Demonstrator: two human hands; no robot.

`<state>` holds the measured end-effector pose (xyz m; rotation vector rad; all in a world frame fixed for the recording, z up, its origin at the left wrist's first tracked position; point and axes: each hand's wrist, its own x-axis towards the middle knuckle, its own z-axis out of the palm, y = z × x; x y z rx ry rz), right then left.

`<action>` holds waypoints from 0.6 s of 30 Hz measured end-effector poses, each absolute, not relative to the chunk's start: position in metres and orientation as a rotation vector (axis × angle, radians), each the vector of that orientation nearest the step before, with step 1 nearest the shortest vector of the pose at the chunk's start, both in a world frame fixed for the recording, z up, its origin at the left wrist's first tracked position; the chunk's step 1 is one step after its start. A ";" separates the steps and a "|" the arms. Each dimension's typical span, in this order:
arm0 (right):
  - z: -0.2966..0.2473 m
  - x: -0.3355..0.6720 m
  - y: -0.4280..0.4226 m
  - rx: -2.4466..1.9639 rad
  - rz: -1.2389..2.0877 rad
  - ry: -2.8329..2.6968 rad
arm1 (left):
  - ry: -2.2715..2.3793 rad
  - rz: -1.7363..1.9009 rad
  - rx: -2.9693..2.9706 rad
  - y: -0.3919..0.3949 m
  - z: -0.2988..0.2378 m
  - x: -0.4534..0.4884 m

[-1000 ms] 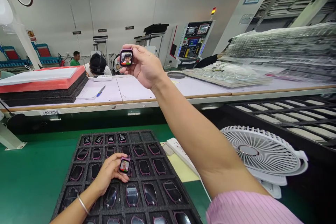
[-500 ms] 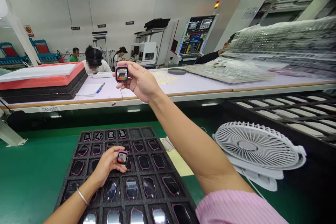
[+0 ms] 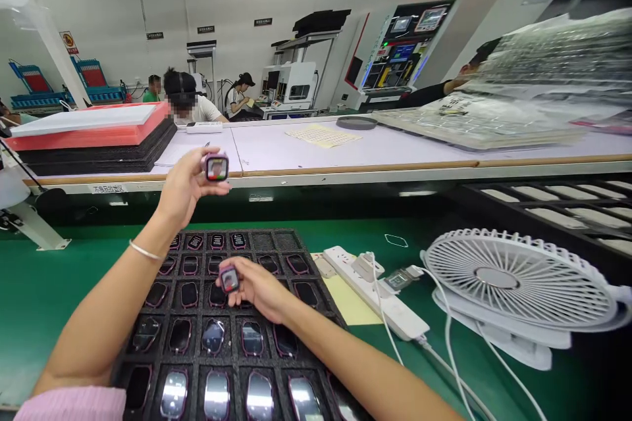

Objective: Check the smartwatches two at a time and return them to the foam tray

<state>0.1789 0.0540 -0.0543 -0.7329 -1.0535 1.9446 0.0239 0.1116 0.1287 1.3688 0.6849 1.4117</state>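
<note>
My left hand (image 3: 182, 185), with a bangle on the wrist, is raised to the level of the shelf edge. It grips a smartwatch case (image 3: 217, 169) by its sides, the lit screen facing me. Lower down, my right hand (image 3: 257, 286) pinches a second smartwatch case (image 3: 229, 279) above the tray, its screen also lit. Beneath both hands lies a black foam tray (image 3: 237, 363) with compartments holding several purple-framed watches (image 3: 252, 337), mostly with dark screens. Small white text shows on the screens in the far row. My right hand and forearm cover part of the tray.
Right of the tray are a white power strip (image 3: 378, 296) with cables and a white fan (image 3: 498, 279). The raised shelf (image 3: 266, 151) bears foam sheets (image 3: 93, 138), a paper sheet (image 3: 323, 135) and bubble-wrapped trays (image 3: 494, 125). Co-workers sit beyond it.
My left hand has risen from over the tray to shelf height with its watch. My right hand has come down from shelf height to just above the tray, still holding its watch. The view has shifted.
</note>
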 end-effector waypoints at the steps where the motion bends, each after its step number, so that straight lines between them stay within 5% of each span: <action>1: -0.060 0.175 0.051 -0.746 1.968 -1.070 | 0.667 1.419 1.406 0.117 0.140 0.031; 18: -0.079 0.172 0.052 -0.737 2.042 -1.107 | 0.691 1.508 1.626 0.142 0.195 0.056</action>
